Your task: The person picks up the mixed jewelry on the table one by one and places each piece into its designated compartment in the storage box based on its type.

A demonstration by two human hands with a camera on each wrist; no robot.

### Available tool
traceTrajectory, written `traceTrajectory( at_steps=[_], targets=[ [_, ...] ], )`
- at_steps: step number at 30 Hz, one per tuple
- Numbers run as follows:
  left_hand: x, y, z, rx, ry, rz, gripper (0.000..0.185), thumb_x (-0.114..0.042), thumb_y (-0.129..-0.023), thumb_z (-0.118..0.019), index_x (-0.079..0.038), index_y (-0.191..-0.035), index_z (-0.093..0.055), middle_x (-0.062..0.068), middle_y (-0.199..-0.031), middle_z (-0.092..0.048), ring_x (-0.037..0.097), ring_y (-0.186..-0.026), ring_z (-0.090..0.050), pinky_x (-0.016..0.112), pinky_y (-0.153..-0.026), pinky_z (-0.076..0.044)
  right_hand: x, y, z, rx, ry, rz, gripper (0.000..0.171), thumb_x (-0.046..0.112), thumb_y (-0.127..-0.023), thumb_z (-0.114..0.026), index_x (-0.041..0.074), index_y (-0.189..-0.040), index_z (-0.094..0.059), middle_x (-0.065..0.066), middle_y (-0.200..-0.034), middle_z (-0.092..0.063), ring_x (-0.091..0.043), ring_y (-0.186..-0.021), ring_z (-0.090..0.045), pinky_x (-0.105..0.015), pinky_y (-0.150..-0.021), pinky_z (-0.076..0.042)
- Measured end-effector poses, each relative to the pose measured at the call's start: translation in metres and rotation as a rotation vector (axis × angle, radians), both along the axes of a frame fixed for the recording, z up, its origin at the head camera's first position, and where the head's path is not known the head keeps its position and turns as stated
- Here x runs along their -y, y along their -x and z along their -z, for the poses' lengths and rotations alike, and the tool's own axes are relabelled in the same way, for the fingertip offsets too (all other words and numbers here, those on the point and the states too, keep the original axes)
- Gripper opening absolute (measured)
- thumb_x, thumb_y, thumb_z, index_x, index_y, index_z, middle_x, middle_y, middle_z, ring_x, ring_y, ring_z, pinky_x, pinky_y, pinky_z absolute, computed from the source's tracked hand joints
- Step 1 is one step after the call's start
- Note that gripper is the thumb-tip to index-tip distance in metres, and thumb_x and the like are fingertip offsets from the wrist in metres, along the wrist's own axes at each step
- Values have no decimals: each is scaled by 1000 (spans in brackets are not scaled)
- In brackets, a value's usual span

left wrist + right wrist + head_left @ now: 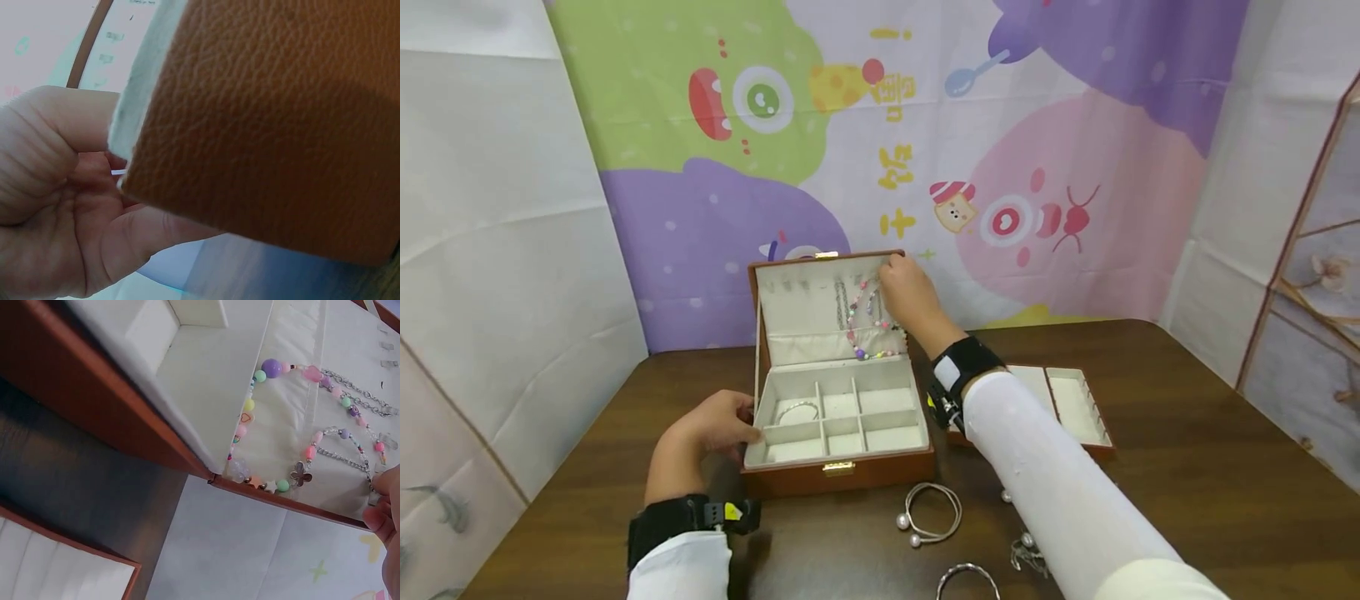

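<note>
A brown leather jewellery box (pixel 838 475) stands open on the table, its cream-lined lid upright. My left hand (pixel 718 423) grips the box's left front corner, and in the left wrist view my thumb lies over the rim of the box (pixel 269 125) with my left hand (pixel 56 206) against its wall. My right hand (pixel 908 293) reaches to the lid's upper right and pinches the chain end of a pastel beaded necklace (pixel 865 337) that hangs against the lining. In the right wrist view the beaded necklace (pixel 300 475) loops down to the lid's hinge, with my right hand (pixel 386 509) at its top.
A silver chain (pixel 841 304) hangs in the lid beside the beads. A bangle (pixel 797 410) lies in a front compartment. The box's removed tray (pixel 1067 404) sits to the right. A pearl-tipped bangle (pixel 928 512), a silver bangle (pixel 967 579) and a small chain (pixel 1026 554) lie on the table in front.
</note>
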State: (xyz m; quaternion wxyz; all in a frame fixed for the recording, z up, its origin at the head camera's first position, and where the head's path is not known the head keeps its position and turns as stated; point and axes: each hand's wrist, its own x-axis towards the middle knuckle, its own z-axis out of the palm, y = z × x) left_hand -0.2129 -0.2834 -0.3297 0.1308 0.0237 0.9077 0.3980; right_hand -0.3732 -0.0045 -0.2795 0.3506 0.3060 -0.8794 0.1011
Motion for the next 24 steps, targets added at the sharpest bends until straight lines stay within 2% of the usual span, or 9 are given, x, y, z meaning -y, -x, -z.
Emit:
traceTrajectory(
  at_steps=[6,13,19,21,24],
  targets=[
    [-1,-2,1,5,-6,-4,34,4,-83,-66,15,-114,-58,16,-91,-66,26,-75,-66,43,-62,-58,-3,-3,3,41,21,3,12,2,-94,-60,-5,-92,-69,-18,-94,-62,-33,-87,-62,-39,-78,-53],
    [-3,0,-1,-8,26,11,34,3,-83,-67,15,-114,-58,17,-93,-65,26,-76,-66,43,-62,-58,-17,-9,0,108,19,32,12,7,-91,-65,1,-99,-70,-12,-97,-63,-27,-92,-61,-35,-80,-52],
    [-6,3,-5,-54,158,38,31,1,-81,-69,14,-107,-58,16,-91,-63,24,-74,-63,41,-63,-58,-29,-14,3,167,-9,-17,13,3,-89,-64,1,-100,-70,-13,-96,-63,-29,-90,-61,-37,-80,-51],
    [-6,4,-6,-80,202,52,30,-1,-80,-70,13,-104,-59,15,-89,-63,23,-73,-62,39,-63,-57,-31,-16,9,175,-13,-39,12,2,-88,-65,0,-99,-70,-13,-95,-64,-30,-90,-61,-37,-79,-51],
    [-4,1,-4,-81,208,52,30,-1,-80,-71,13,-103,-59,14,-88,-64,23,-73,-62,40,-65,-56,-27,-20,21,158,-52,-45,10,1,-87,-67,0,-97,-70,-13,-92,-64,-29,-88,-62,-37,-78,-52]
  ],
)
